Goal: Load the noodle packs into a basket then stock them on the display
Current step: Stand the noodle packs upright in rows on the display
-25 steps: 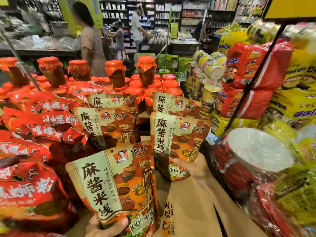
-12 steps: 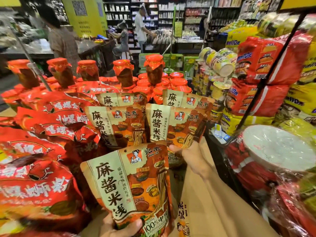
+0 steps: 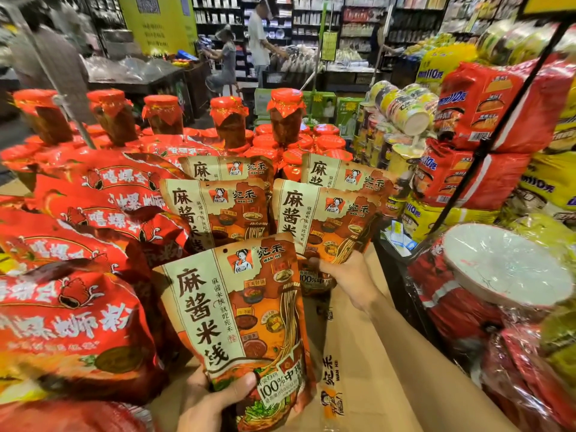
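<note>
My left hand (image 3: 205, 403) is at the near edge of the scene, its grip closed on the bottom of a noodle pack (image 3: 240, 325), thumb across the lower front. That pack stands upright, printed face toward me, with its top edge overlapping the packs behind it.

My right hand (image 3: 349, 279) reaches in from the right, its grip closed on the lower part of a second noodle pack (image 3: 324, 219). This one stands upright in the right-hand column, its base hidden behind my fingers.

Three more matching packs are in place on the display: one (image 3: 215, 213) just left of the pack in my right hand, and two in the far row (image 3: 224, 168) (image 3: 343, 173), partly covered by those in front.

Under my right forearm lies a brown cardboard surface (image 3: 358, 369) printed with the brand mark. I cannot tell whether it is a box flap or a liner.

Red snail-noodle bags (image 3: 81, 310) fill the left side, touching the left column of packs. Red-capped jars (image 3: 229, 120) stand in the far row. On the right hang bundled red multipacks (image 3: 486, 101) and a wrapped bowl (image 3: 505, 266). Shoppers (image 3: 258, 39) stand in the far aisle, blurred.
</note>
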### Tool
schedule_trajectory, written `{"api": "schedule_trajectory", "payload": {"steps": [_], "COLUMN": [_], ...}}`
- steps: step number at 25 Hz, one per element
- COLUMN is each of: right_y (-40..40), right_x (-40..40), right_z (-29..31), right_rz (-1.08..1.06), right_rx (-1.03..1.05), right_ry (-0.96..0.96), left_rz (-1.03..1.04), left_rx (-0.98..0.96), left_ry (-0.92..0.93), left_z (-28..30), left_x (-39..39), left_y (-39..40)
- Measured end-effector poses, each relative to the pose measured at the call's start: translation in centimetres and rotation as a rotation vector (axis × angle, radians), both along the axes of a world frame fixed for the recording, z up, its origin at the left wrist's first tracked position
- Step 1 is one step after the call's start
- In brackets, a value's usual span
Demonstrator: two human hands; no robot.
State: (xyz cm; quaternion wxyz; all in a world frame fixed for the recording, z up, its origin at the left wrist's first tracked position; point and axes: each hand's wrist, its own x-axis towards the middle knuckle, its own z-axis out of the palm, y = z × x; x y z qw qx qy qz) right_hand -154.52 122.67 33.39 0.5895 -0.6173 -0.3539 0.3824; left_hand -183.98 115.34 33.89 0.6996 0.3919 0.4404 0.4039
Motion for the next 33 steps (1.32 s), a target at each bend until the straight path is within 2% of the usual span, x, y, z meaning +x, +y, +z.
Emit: {"api": "schedule_trajectory", "payload": {"steps": [6,10,12,14,15,16,19,21,23,25,27,33], "right_y": [-1.3,-5.7,-8.7,-11.4,-12.4,-13.2,-15.0,-16.2,-17.6,-19.0,-19.8,-20.4], "right_x": [0.2,-0.8,-2.0,-4.1,-5.0,-5.7,-5.6,-4.6,-3.7,-3.7,-3.8,-3.7], "right_z": [0.1,1.0,1.0,1.2,1.0,0.9,-0.8,-1.7,-3.2,-4.2,-5.2,-6.2], "right_rz": [-0.012,-0.220,-0.080,0.215,0.294,0.287,0.042,-0.079,-0.102,-0.015,0.055,-0.043], "right_rx": [-0.032,0.095,0.048,-0.105,-0.161,-0.168,-0.081,-0.074,-0.185,-0.311,-0.408,-0.416], "right_ry": [-0.001,0.120,0.210,0.144,0.096,0.084,0.127,-0.033,-0.267,-0.669,-0.951,-1.157], "left_rz": [-0.024,-0.022,-0.031,-0.071,-0.092,-0.112,-0.148,-0.178,-0.223,-0.251,-0.262,-0.319], "left_rx": [-0.018,-0.004,-0.003,-0.010,-0.010,-0.001,0.073,0.143,0.207,0.212,0.215,0.278], "left_ry": [-0.060,-0.073,-0.072,-0.100,-0.110,-0.118,-0.100,-0.063,-0.017,-0.002,0.002,0.084], "left_z": [-1.6,-1.2,-1.2,-1.2,-1.2,-1.4,-1.4,-1.4,-1.2,-1.0,-1.1,-1.3], "left_x": [-0.4,-0.1,0.1,0.5,0.9,1.2,2.5,3.6,5.0,6.5,7.5,8.2], "left_y": [0.4,0.3,0.0,-0.4,-0.6,-0.6,0.5,2.1,3.8,5.1,6.3,9.9]}}
